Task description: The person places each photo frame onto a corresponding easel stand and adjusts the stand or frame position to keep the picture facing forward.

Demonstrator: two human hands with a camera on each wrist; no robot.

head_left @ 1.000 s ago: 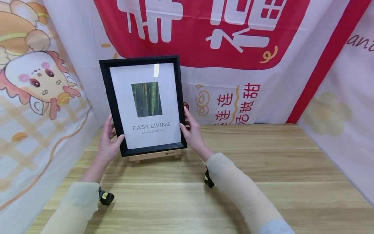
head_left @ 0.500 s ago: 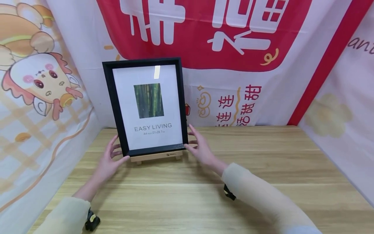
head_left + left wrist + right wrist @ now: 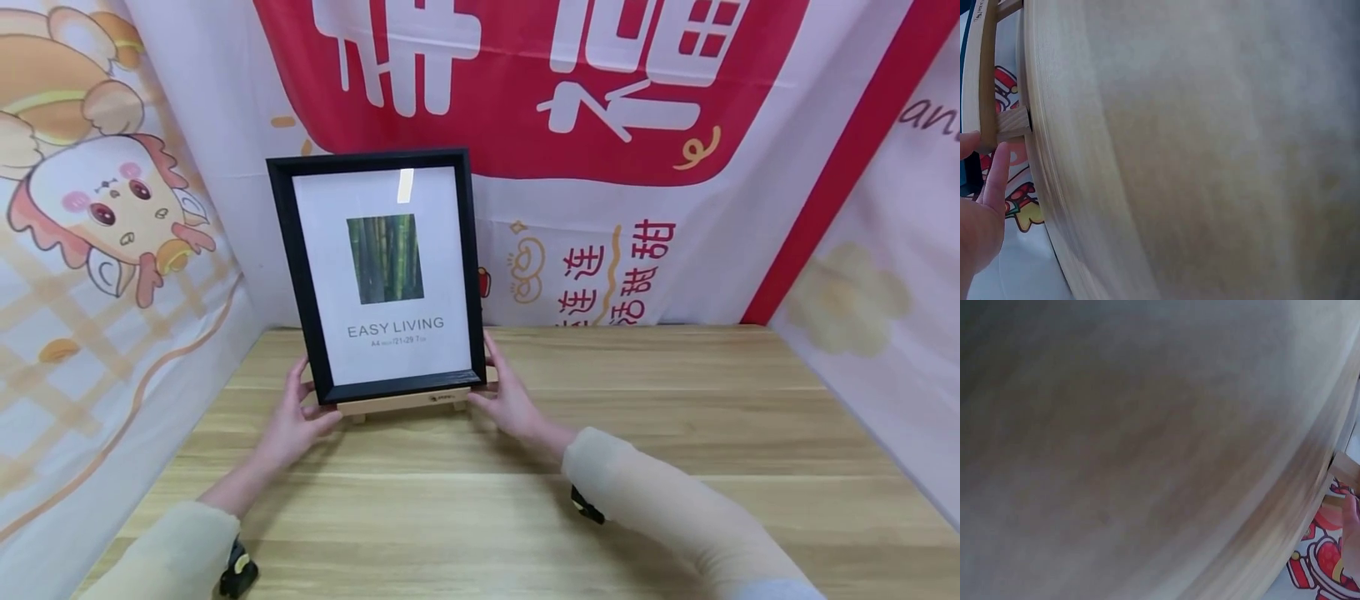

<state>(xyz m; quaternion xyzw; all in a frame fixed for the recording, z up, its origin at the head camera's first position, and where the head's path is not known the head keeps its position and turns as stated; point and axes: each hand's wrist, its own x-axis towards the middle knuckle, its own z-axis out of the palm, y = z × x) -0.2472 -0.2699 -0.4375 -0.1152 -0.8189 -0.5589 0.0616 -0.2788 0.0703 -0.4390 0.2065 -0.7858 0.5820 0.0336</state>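
Observation:
A black picture frame (image 3: pixel 405 388) with a bamboo print and the words EASY LIVING leans upright on a small wooden easel (image 3: pixel 401 402). At the easel's left end my left hand (image 3: pixel 294 421) grips the ledge, thumb in front and fingers round the side. The left wrist view shows that thumb against the ledge (image 3: pixel 979 81), with a finger near the easel's wooden foot (image 3: pixel 1014 122). My right hand (image 3: pixel 517 404) holds the ledge's right end, thumb at the front; its other fingers are partly hidden behind the frame. Only a sliver of the right hand (image 3: pixel 1350 540) shows in the right wrist view.
Frame and easel stand near the back of a wood-grain table (image 3: pixel 465 517). A printed cloth (image 3: pixel 585 158) with red and white lettering hangs behind. Another cloth (image 3: pixel 82 350), with a cartoon animal, borders the left side, and a pale cloth (image 3: pixel 885 333) borders the right.
Both hands have slid down from the frame's sides to the ends of the easel ledge, and their thumbs now press on it. The frame stays on the easel.

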